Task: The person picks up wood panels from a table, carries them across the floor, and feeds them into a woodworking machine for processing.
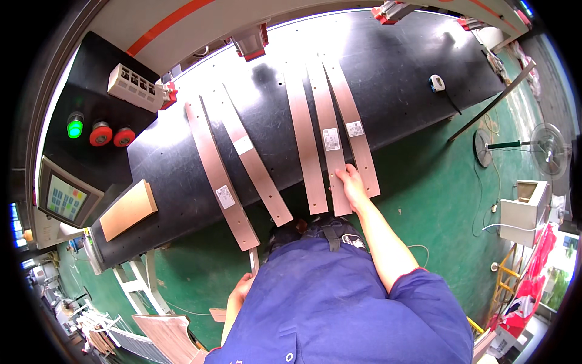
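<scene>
Several long brown wood-grain strips lie across the black machine table (400,91), their near ends jutting past its edge. My right hand (353,185) is closed on the near end of a labelled strip (324,112), thumb on its top face. Right of it is another labelled strip (351,115); left of it lies a plain strip (305,133). Further left are a strip with a white label (251,155) and a strip with a printed label (212,161). My left hand (242,286) is low beside my body, fingers curled near a narrow pale piece (254,259); my shirt partly hides its grip.
A tan board (128,209) rests at the table's left, near a touch screen (65,197), red buttons (100,133) and a green-lit button (74,128). A tape measure (436,83) lies at the right. Beyond stand a fan (548,150) and a grey box (521,212).
</scene>
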`<move>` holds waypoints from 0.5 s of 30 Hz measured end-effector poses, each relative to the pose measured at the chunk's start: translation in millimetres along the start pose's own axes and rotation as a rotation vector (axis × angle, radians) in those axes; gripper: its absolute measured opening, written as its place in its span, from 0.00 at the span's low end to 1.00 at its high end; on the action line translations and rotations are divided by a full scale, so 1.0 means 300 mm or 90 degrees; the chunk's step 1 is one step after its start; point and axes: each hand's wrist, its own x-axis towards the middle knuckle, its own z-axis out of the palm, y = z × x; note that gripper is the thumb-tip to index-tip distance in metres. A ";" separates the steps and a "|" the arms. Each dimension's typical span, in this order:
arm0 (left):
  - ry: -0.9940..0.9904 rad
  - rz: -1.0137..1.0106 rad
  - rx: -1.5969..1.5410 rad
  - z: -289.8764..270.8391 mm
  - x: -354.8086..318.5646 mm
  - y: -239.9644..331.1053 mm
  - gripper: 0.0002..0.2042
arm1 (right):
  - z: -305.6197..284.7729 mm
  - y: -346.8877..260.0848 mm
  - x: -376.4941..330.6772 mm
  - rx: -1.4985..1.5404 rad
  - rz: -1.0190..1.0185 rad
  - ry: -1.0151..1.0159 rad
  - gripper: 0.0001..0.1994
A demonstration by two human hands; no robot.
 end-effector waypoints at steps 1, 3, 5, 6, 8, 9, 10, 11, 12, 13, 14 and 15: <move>-0.003 0.008 -0.002 -0.005 0.010 -0.020 0.36 | -0.003 0.008 0.007 -0.006 -0.014 0.005 0.18; 0.007 -0.018 -0.040 -0.001 0.004 -0.010 0.38 | -0.001 -0.001 -0.006 -0.021 -0.007 0.015 0.19; 0.032 -0.099 -0.082 0.012 0.001 0.035 0.39 | 0.009 -0.009 -0.034 -0.069 -0.026 0.038 0.21; 0.044 -0.145 -0.089 0.018 0.006 0.060 0.39 | 0.009 -0.002 -0.059 -0.110 -0.049 0.057 0.23; 0.048 -0.208 -0.086 -0.009 0.127 -0.087 0.39 | 0.023 -0.030 -0.118 -0.284 -0.068 0.098 0.28; 0.056 -0.236 -0.078 -0.031 0.222 -0.223 0.39 | 0.045 -0.053 -0.158 -0.402 -0.155 0.136 0.28; 0.055 -0.251 -0.079 -0.043 0.284 -0.311 0.39 | 0.073 -0.068 -0.198 -0.518 -0.243 0.177 0.29; 0.061 -0.258 -0.077 -0.049 0.315 -0.364 0.39 | 0.101 -0.087 -0.230 -0.632 -0.333 0.220 0.30; 0.035 -0.256 -0.078 -0.044 0.315 -0.340 0.36 | 0.126 -0.109 -0.253 -0.689 -0.357 0.212 0.31; 0.009 -0.254 -0.080 -0.040 0.307 -0.310 0.33 | 0.154 -0.124 -0.263 -0.743 -0.437 0.225 0.29; -0.017 -0.253 -0.082 -0.035 0.297 -0.281 0.30 | 0.183 -0.140 -0.268 -0.774 -0.424 0.175 0.29; -0.026 -0.247 -0.078 -0.038 0.284 -0.260 0.29 | 0.211 -0.153 -0.264 -0.803 -0.410 0.126 0.29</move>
